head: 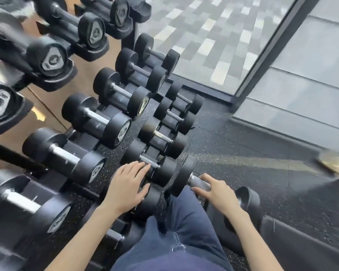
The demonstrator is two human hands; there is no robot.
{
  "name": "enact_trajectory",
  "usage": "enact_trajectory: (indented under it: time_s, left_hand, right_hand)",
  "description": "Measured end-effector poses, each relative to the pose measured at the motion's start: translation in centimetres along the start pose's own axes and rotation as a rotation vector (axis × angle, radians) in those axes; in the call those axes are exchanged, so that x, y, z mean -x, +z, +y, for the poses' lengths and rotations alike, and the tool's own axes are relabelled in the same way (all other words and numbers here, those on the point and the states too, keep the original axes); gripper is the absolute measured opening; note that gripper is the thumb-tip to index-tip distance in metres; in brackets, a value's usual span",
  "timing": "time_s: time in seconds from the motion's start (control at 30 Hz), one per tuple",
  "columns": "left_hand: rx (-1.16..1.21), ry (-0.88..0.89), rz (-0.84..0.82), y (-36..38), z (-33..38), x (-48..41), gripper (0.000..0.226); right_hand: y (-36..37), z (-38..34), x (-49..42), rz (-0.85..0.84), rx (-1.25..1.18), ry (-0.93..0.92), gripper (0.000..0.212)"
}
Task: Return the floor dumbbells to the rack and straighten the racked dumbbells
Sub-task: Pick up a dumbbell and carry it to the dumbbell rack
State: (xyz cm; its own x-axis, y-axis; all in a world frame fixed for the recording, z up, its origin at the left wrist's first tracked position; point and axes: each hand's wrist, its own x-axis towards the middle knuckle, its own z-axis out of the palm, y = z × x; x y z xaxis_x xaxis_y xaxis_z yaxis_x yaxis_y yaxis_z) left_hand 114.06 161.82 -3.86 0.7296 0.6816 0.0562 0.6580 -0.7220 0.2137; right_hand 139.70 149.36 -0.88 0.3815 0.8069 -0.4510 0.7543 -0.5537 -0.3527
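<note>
Down at five o'clock, on the speckled floor just beside the rack's lowest tier: floor dumbbell, handle running roughly nine to three. Right hand lies over the knurled handle, fingers curled round it. Whether the weight has left the floor, cannot tell. Left hand at seven o'clock, fingers straight and spread, resting flat on a small racked dumbbell, gripping nothing.

Step in hand, as judged: picking up the floor piece to return it, with the other hand steadying a neighbour.

Next move likely calls for a lift and swing toward ten o'clock into a free cradle. Which cradle is free is hidden by the hands.

Around: rack climbs in three tiers toward eleven, larger pairs higher up. Person's navy trouser leg sits between the arms, close against the near dumbbell head, and may crowd the swing. Window glass at one o'clock. Blurred gold object at three, unidentifiable.
</note>
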Motion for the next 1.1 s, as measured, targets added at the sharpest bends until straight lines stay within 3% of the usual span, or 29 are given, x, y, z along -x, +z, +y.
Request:
enact_trajectory:
  time_s: [0.37, 0.7, 0.9, 1.1]
  left_hand:
    - [-0.003, 0.041, -0.089, 2.7, 0.2, -12.0, 0.052]
    - [-0.064, 0.131, -0.093, 2.4, 1.7, -31.4, 0.054]
    - [-0.015, 0.146, -0.099, 3.2, 3.3, -38.9, 0.055]
    - [0.014, 0.219, -0.108, 4.1, 4.5, -46.0, 0.053]
  right_hand:
    - [-3.7, 3.2, -10.5, -0.065, -0.028, 0.015, 0.045]
    - [-15.3, 8.0, -24.0, -0.002, 0.061, 0.031, 0.050]
    - [-19.5, 10.4, -27.9, -0.002, 0.029, 0.090, 0.057]
    - [-21.1, 13.0, -31.1, -0.001, -0.029, 0.152, 0.049]
